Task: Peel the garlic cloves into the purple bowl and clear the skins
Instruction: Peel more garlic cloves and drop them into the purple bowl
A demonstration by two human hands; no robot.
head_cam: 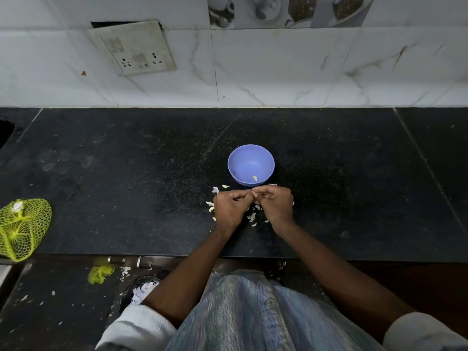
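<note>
Both hands meet just near of the purple bowl, fingers curled: the left hand and right hand pinch a small garlic clove between their fingertips. The bowl lies directly beyond, already holding one peeled clove. Loose skins scatter on the table beneath the hands.

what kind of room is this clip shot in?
Most likely a home kitchen. A dark stone counter runs along a white marble-look tiled wall that carries a switch-and-socket plate, and both hands work garlic beside a purple bowl amid loose skins.
</note>
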